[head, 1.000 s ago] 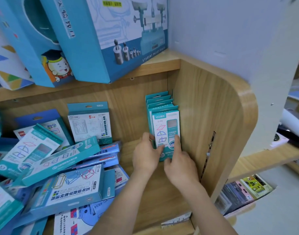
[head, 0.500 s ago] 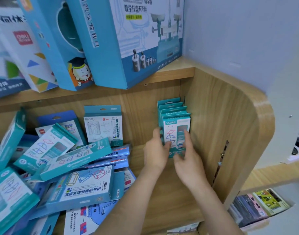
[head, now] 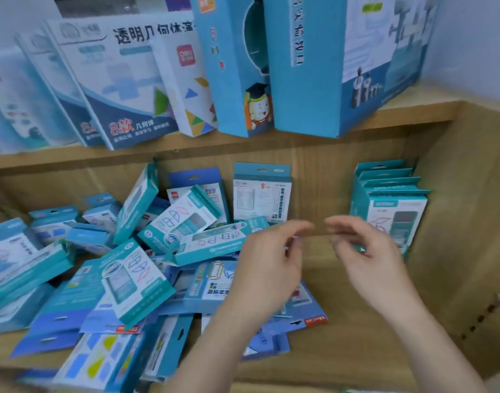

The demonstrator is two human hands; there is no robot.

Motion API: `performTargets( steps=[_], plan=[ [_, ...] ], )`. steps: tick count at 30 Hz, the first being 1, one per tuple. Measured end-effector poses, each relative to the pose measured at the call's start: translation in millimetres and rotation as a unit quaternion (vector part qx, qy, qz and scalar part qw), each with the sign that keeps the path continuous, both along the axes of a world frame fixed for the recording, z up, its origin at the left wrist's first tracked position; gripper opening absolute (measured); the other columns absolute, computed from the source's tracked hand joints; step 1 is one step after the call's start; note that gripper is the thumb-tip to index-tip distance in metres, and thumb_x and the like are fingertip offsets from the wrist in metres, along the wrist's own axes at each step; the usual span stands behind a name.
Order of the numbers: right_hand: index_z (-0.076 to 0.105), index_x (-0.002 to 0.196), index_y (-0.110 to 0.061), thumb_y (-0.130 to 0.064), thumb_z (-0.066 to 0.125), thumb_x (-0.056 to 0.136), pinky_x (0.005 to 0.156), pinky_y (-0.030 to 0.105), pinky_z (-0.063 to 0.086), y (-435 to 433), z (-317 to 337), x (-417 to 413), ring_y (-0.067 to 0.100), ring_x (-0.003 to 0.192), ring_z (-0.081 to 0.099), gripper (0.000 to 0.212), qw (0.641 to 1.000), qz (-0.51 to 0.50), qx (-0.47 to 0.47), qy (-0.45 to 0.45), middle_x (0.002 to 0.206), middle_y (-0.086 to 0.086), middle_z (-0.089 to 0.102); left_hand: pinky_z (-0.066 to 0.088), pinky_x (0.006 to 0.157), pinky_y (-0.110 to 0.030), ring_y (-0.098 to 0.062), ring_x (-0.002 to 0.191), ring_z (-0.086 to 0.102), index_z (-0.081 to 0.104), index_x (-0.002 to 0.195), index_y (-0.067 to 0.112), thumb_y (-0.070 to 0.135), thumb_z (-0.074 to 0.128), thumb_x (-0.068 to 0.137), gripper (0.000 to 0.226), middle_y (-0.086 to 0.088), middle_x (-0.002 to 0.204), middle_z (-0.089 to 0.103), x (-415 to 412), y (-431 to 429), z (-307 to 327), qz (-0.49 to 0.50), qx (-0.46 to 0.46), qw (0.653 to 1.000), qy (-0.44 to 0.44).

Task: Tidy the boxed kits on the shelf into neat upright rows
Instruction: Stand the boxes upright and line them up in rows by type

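Lower shelf (head: 342,344): pale wood board, bare in its near right part.
Right end: row of teal kits (head: 390,205) standing upright one behind another, beside the side panel (head: 469,222).
Left and middle: heap of boxed kits (head: 129,279), flat, tilted and overlapping.
Far middle: white-and-teal box (head: 261,194) upright at the back wall.
Upper shelf (head: 413,114): large boxes (head: 342,66) standing, several leaning.

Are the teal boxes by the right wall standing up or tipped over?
Upright: the row of teal cardboard boxes beside the wooden side wall has hang tabs on top.
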State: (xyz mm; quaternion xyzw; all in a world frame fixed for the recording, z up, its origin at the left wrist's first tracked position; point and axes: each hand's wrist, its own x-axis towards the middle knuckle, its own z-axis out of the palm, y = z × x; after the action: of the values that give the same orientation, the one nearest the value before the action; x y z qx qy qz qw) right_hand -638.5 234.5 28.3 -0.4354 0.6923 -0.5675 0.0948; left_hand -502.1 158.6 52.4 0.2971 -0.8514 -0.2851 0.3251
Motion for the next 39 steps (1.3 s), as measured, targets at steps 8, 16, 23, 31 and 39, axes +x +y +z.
performTargets(
  steps=[8,16,23,31,39],
  plan=[
    [0.062,0.089,-0.039,-0.01,0.062,0.089,0.068,0.014,0.049,-69.9,19.1,87.0,0.0,0.083,0.059,0.029,0.985,0.168,0.027,-0.005,0.088,-0.012,0.066,0.044,0.073,-0.017,-0.004,0.073,0.061,0.07,0.102,0.029,0.013,0.059,0.088,0.024,0.016,0.099,0.068,156.9,-81.3,-1.8,0.173,-0.05,0.978,-0.107],
    [0.041,0.135,-0.027,-0.032,0.067,0.085,0.089,0.028,0.048,-167.5,39.3,176.0,0.012,0.104,0.059,0.057,0.97,0.169,0.074,-0.161,0.116,0.002,0.058,0.04,0.084,-0.031,-0.02,0.119,0.048,0.051,0.115,0.024,0.02,0.066,0.086,0.033,0.0,0.124,0.054,233.5,-179.4,-3.6,0.21,-0.058,0.962,-0.166],
    [0.058,0.104,-0.016,-0.031,0.07,0.082,0.083,0.047,0.055,-257.8,31.8,228.5,0.022,0.093,0.068,0.029,0.956,0.05,0.006,-0.289,0.1,0.001,0.068,0.033,0.09,-0.019,-0.015,0.118,0.047,0.051,0.124,0.022,0.015,0.065,0.085,0.041,0.006,0.128,0.05,246.5,-197.7,-23.8,0.115,-0.078,0.986,-0.095],
    [0.059,0.098,-0.016,-0.021,0.057,0.094,0.049,0.024,0.052,-220.4,50.7,210.0,0.016,0.063,0.067,0.007,0.93,0.063,-0.092,-0.351,0.09,0.007,0.07,0.041,0.091,-0.025,-0.002,0.113,0.049,0.051,0.121,0.027,0.046,0.061,0.085,0.042,0.012,0.12,0.054,270.1,-209.2,3.6,0.153,-0.016,0.98,0.126],
    [0.059,0.103,-0.019,-0.025,0.061,0.088,0.059,0.026,0.055,-161.1,46.9,200.1,0.015,0.073,0.068,0.016,0.942,0.19,-0.011,-0.278,0.085,0.001,0.074,0.054,0.059,-0.022,-0.013,0.078,0.071,0.065,0.103,0.014,0.015,0.061,0.087,0.016,0.003,0.09,0.075,253.2,-173.8,24.8,-0.056,0.293,0.953,0.054]
  ],
)
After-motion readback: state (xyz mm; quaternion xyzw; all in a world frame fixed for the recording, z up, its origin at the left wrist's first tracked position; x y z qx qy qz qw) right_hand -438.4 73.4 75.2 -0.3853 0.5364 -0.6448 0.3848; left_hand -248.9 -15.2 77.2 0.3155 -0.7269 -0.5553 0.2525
